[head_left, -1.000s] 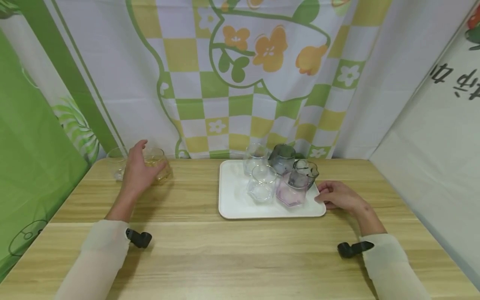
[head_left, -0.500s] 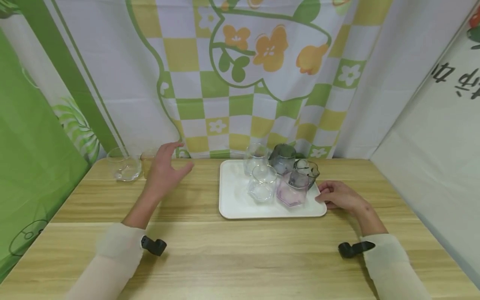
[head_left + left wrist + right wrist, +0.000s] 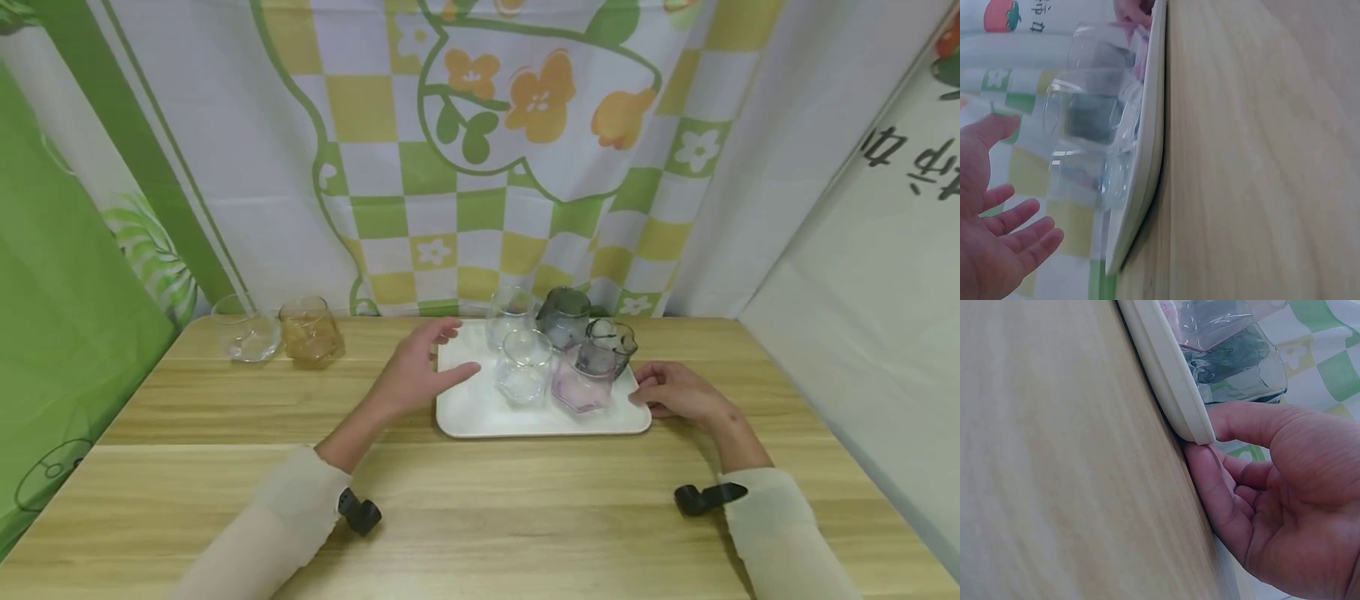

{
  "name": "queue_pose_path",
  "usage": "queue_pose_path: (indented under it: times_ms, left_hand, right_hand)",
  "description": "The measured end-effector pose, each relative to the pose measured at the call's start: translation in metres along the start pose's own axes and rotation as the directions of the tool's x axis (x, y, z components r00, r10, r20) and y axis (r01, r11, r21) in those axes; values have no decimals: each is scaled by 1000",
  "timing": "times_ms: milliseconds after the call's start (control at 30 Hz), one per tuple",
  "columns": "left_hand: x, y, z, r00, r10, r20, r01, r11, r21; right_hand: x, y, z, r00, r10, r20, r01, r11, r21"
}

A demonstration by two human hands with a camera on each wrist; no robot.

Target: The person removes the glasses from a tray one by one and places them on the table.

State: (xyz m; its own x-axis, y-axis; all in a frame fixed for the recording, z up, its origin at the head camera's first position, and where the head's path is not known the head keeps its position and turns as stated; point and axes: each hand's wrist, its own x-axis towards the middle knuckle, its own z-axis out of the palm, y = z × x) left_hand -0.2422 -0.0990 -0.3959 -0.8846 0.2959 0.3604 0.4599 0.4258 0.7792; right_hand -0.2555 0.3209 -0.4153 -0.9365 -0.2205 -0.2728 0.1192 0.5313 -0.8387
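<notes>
A white tray (image 3: 471, 410) lies on the wooden table, carrying several glasses. At its left are two clear glasses, one behind (image 3: 508, 321) and a gold-rimmed one in front (image 3: 522, 382). Further right stand a pinkish-purple glass (image 3: 583, 390), a dark grey glass (image 3: 564, 310) and a smoky glass (image 3: 624, 343) with a wavy rim. My left hand (image 3: 415, 364) hovers by the tray's left edge, fingers spread and holding nothing. In the left wrist view, a gap separates it from the clear glasses. My right hand (image 3: 1291, 487) pinches the tray's right edge between thumb and fingers.
At the table's far left, a clear glass (image 3: 249, 333) and an amber glass (image 3: 311, 332) stand side by side. A patterned curtain (image 3: 427, 225) hangs along the back edge, with a green cloth (image 3: 67, 250) at the left and a white one (image 3: 870, 317) at the right.
My left hand has moved right, from the amber glass to the tray's left edge, leaving both left-hand glasses in view. My right hand and the tray have stayed put.
</notes>
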Motion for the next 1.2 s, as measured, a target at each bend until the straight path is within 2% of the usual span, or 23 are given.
queue_pose_path:
  times_ms: [333, 500, 900, 1200]
  left_hand:
    - [7, 9, 43, 995, -2, 100, 6, 999, -38]
    - [10, 16, 57, 988, -29, 149, 33, 999, -28]
    - [21, 17, 75, 986, -90, 141, 97, 994, -45]
    - [26, 14, 83, 985, -114, 133, 116, 993, -9]
  right_hand:
    - [-2, 0, 2, 1000, -1, -12, 1, 1000, -5]
    - [-2, 0, 2, 1000, -2, -13, 2, 1000, -7]
    - [0, 1, 0, 1000, -4, -6, 4, 1000, -7]
    - [1, 2, 0, 1000, -9, -4, 9, 1000, -5]
